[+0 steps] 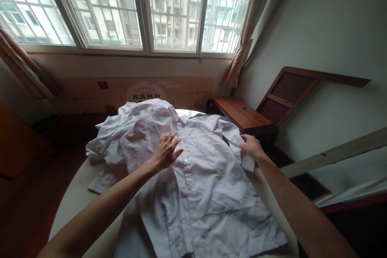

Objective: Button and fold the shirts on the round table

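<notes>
A white button-up shirt [208, 181] lies front up and wrinkled on a round pale table [74, 205], its collar toward the window and its hem toward me. My left hand [165, 152] rests over the shirt beside the button placket, fingers spread. At the right, my right hand [252, 147] has thumb and fingers closed on the shirt's sleeve [232, 132], just above its cuff [248, 163]. Bunched white cloth [142, 115] is heaped at the left of the shirt, and another cuff [102, 182] sticks out below it.
Dark striped cloth [198, 115] shows behind the collar. Past the table stand a wooden bench [238, 112] and a leaning wooden frame with dark panels [287, 88]. A printed board [178, 86] lies under the barred window, with a curtain [237, 66] beside it.
</notes>
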`<action>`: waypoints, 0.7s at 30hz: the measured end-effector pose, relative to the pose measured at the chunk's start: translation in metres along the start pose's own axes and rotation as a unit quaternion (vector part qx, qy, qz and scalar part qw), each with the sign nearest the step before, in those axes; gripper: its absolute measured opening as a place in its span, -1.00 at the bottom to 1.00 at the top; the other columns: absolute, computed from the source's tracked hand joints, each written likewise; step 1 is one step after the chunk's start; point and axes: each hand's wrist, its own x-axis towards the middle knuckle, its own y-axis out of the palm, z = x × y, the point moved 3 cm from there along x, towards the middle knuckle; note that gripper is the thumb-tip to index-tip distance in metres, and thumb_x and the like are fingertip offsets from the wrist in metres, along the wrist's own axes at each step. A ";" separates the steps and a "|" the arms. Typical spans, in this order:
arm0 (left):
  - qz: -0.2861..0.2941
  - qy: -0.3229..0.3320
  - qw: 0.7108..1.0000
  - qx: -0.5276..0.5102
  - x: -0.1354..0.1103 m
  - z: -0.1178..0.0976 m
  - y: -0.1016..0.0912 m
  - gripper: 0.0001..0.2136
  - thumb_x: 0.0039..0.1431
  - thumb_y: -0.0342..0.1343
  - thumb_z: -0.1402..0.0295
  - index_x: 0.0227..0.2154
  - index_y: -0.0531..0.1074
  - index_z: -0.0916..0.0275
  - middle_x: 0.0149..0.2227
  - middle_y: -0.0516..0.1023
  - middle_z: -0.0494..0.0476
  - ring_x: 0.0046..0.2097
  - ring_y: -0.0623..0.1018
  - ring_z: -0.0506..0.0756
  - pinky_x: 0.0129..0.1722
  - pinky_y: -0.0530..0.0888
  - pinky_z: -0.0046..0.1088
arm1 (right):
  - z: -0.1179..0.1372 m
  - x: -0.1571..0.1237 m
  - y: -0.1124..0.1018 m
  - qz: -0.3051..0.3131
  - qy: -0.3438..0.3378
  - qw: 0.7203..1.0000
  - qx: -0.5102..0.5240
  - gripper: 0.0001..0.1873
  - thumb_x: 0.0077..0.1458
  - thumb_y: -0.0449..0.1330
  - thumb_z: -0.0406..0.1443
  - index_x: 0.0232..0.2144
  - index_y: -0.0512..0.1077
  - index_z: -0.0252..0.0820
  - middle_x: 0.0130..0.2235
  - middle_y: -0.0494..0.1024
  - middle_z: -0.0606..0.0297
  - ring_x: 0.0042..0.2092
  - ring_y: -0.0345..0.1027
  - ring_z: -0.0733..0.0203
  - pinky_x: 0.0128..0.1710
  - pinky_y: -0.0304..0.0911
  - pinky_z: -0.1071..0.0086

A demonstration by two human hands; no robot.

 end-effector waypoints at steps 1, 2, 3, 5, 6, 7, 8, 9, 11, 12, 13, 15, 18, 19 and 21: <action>0.000 -0.020 0.998 -0.057 0.001 -0.002 0.001 -0.64 0.18 0.02 0.14 -0.02 0.42 0.18 0.20 0.27 0.30 0.25 0.21 0.32 0.21 0.16 -0.04 | 0.009 -0.004 -0.011 -0.036 -0.007 0.999 0.023 -0.54 -0.10 0.16 -0.42 -0.07 0.47 -0.32 -0.15 0.58 -0.01 -0.11 0.44 -0.06 -0.15 0.26 0.29; 0.009 -0.042 0.990 -0.132 0.002 -0.005 0.002 -0.64 0.16 0.04 0.13 -0.04 0.42 0.17 0.16 0.32 0.30 0.20 0.28 0.30 0.17 0.23 -0.07 | 0.020 -0.011 -0.023 -0.087 -0.025 0.995 0.045 -0.57 -0.06 0.13 -0.42 -0.08 0.47 -0.33 -0.15 0.57 0.00 -0.10 0.44 -0.03 -0.12 0.25 0.29; 0.024 -0.067 0.972 -0.224 0.005 -0.009 0.005 -0.63 0.14 0.06 0.11 -0.05 0.43 0.17 0.11 0.38 0.30 0.15 0.35 0.28 0.12 0.30 -0.11 | 0.033 -0.021 -0.033 -0.139 -0.059 0.986 0.064 -0.59 -0.03 0.10 -0.43 -0.08 0.47 -0.33 -0.13 0.57 0.01 -0.09 0.43 -0.01 -0.08 0.24 0.29; 0.070 -0.118 0.889 -0.436 0.011 -0.023 0.013 -0.58 0.10 0.08 0.04 -0.05 0.42 0.18 0.05 0.44 0.29 0.06 0.44 0.25 0.02 0.38 -0.19 | 0.064 -0.052 -0.044 -0.175 -0.196 0.962 0.074 -0.55 -0.01 0.05 -0.47 -0.05 0.45 -0.28 -0.06 0.53 0.05 -0.02 0.38 0.03 0.00 0.19 0.29; 0.095 -0.142 0.826 -0.538 0.014 -0.032 0.019 -0.54 0.10 0.07 0.00 -0.04 0.40 0.19 0.03 0.45 0.30 0.03 0.47 0.23 -0.02 0.40 -0.22 | 0.080 -0.071 -0.042 -0.133 -0.275 0.950 0.068 -0.53 -0.03 0.04 -0.49 -0.05 0.46 -0.23 -0.05 0.53 0.10 -0.03 0.38 0.05 0.00 0.19 0.29; 0.118 -0.164 0.755 -0.623 0.017 -0.042 0.026 -0.51 0.09 0.06 -0.04 -0.04 0.39 0.20 0.02 0.46 0.32 0.00 0.49 0.21 -0.05 0.41 -0.25 | 0.094 -0.090 -0.036 -0.055 -0.345 0.936 0.051 -0.52 -0.03 0.06 -0.49 -0.04 0.46 -0.18 -0.06 0.53 0.13 -0.07 0.40 0.07 -0.04 0.21 0.30; 0.140 -0.182 0.687 -0.689 0.021 -0.053 0.033 -0.48 0.09 0.04 -0.07 -0.04 0.38 0.23 0.01 0.46 0.33 -0.04 0.51 0.19 -0.08 0.43 -0.28 | 0.104 -0.109 -0.027 0.025 -0.392 0.919 0.032 -0.55 -0.03 0.09 -0.46 -0.06 0.46 -0.15 -0.10 0.54 0.16 -0.14 0.43 0.08 -0.10 0.24 0.31; 0.162 -0.196 0.630 -0.734 0.024 -0.064 0.040 -0.47 0.09 0.04 -0.08 -0.05 0.38 0.26 -0.02 0.48 0.34 -0.09 0.53 0.17 -0.13 0.44 -0.31 | 0.111 -0.126 -0.018 0.095 -0.421 0.902 0.017 -0.60 -0.02 0.14 -0.42 -0.09 0.48 -0.14 -0.14 0.56 0.19 -0.21 0.44 0.10 -0.17 0.25 0.32; 0.176 -0.229 0.570 -0.769 0.028 -0.084 0.054 -0.49 0.07 0.12 -0.01 -0.07 0.37 0.31 -0.14 0.52 0.30 -0.21 0.55 0.11 -0.24 0.45 -0.40 | 0.114 -0.147 -0.003 0.177 -0.429 0.886 0.009 -0.70 -0.02 0.20 -0.32 -0.16 0.50 -0.13 -0.25 0.57 0.23 -0.30 0.43 0.14 -0.25 0.25 0.34; 0.162 -0.251 0.569 -0.766 0.028 -0.091 0.060 -0.52 0.04 0.20 0.08 -0.08 0.35 0.32 -0.19 0.53 0.26 -0.26 0.54 0.09 -0.29 0.44 -0.44 | 0.112 -0.149 0.002 0.183 -0.415 0.891 0.022 -0.75 0.00 0.21 -0.28 -0.21 0.51 -0.14 -0.28 0.57 0.24 -0.31 0.43 0.15 -0.26 0.25 0.34; 0.139 -0.270 0.581 -0.755 0.028 -0.096 0.066 -0.53 -0.02 0.27 0.21 -0.08 0.34 0.33 -0.23 0.53 0.21 -0.29 0.53 0.07 -0.32 0.44 -0.47 | 0.107 -0.146 0.005 0.169 -0.389 0.905 0.044 -0.78 0.02 0.20 -0.25 -0.24 0.51 -0.15 -0.30 0.57 0.25 -0.32 0.42 0.16 -0.25 0.25 0.34; 0.091 -0.307 0.621 -0.715 0.026 -0.102 0.075 -0.51 -0.16 0.30 0.48 -0.10 0.33 0.33 -0.29 0.53 0.14 -0.33 0.52 0.04 -0.37 0.42 -0.52 | 0.089 -0.128 0.009 0.104 -0.313 0.938 0.104 -0.79 0.04 0.18 -0.22 -0.27 0.49 -0.18 -0.29 0.57 0.23 -0.32 0.42 0.17 -0.25 0.27 0.32; 0.069 -0.352 0.650 -0.670 0.021 -0.103 0.085 -0.55 -0.28 0.18 0.66 -0.20 0.35 0.32 -0.42 0.49 0.05 -0.46 0.46 -0.01 -0.51 0.35 -0.56 | 0.055 -0.087 0.015 0.008 -0.181 0.963 0.197 -0.77 0.01 0.16 -0.20 -0.29 0.46 -0.21 -0.27 0.55 0.16 -0.27 0.43 0.12 -0.23 0.31 0.27; 0.067 -0.366 0.637 -0.675 0.020 -0.103 0.087 -0.57 -0.28 0.15 0.66 -0.23 0.35 0.31 -0.47 0.46 0.01 -0.51 0.42 -0.03 -0.55 0.31 -0.58 | 0.045 -0.075 0.019 0.001 -0.150 0.962 0.230 -0.75 -0.01 0.16 -0.22 -0.27 0.45 -0.22 -0.23 0.55 0.14 -0.23 0.43 0.10 -0.21 0.33 0.26; 0.067 -0.387 0.589 -0.706 0.020 -0.100 0.088 -0.61 -0.24 0.10 0.63 -0.24 0.35 0.29 -0.54 0.39 -0.05 -0.57 0.37 -0.06 -0.59 0.27 -0.60 | 0.031 -0.056 0.029 0.023 -0.127 0.950 0.285 -0.64 -0.07 0.18 -0.27 -0.16 0.41 -0.21 -0.11 0.51 0.09 -0.12 0.42 0.07 -0.15 0.34 0.22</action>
